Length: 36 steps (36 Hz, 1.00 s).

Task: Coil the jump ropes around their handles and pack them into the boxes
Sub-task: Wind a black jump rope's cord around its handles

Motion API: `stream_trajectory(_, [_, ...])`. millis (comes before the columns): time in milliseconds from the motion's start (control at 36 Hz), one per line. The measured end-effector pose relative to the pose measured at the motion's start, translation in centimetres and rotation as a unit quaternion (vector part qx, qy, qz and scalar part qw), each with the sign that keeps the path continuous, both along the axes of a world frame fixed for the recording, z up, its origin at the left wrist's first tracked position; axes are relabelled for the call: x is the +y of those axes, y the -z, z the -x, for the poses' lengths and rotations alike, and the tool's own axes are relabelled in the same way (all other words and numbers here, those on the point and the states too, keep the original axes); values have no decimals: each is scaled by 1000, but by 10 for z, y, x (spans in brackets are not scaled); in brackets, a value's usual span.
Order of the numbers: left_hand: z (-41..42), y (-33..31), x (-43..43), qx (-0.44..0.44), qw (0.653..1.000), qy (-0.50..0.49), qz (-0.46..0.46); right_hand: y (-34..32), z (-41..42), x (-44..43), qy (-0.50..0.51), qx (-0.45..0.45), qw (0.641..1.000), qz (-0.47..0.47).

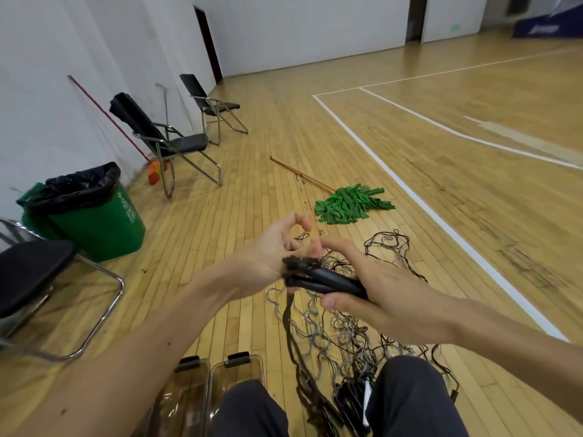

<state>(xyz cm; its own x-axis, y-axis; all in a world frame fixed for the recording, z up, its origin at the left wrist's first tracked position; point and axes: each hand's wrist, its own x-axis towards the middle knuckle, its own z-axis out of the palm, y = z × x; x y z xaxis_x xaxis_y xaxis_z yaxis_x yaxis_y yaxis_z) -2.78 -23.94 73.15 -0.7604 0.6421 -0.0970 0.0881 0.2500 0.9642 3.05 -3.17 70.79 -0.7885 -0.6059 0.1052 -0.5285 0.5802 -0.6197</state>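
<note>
I am gripping a pair of black handles (325, 280) in my right hand (378, 298), thumb pressing from below and fingers wrapping over the top, with the index finger reaching forward toward twelve o'clock. The handles are lying side by side and pointing toward nine o'clock, and their frayed cord ends are touching the palm of my left hand (268, 250). That hand is turning palm up, its thumb and forefinger curling toward each other in a loose ring. A thin strand is running close by those fingers, but I cannot tell whether they are pinching it.

A dark rope (288, 320) is hanging from the handle ends toward six o'clock and is joining a tangle of ropes (350, 339), grey and black, which is sprawling over the wooden floor (246, 190) from below my hands out toward two o'clock. At seven o'clock from my hands a clear box (186, 392) and a second clear box (239, 370) are sitting side by side, just beside my left knee.

A green mop (350, 205) is lying at twelve o'clock beyond my hands, a green bin (94, 222) is standing at nine o'clock, and a folding chair (176, 143) is standing at eleven o'clock
</note>
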Motion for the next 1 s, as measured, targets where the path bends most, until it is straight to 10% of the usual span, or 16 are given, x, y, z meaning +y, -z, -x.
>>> stream_trajectory(528, [-18,42,13,-229,952,-34,-200,9,21,3,-16,-175,954,244])
stream_trajectory(694, [-26,69,4,-217,968,15,-123,1,43,29,117,-191,928,298])
stream_trajectory(833, [-28,60,3,39,994,-18,96,18,49,42,151,-189,948,208])
stream_trajectory(1000, [-25,40,-2,276,922,20,269,25,50,43,146,-236,946,168])
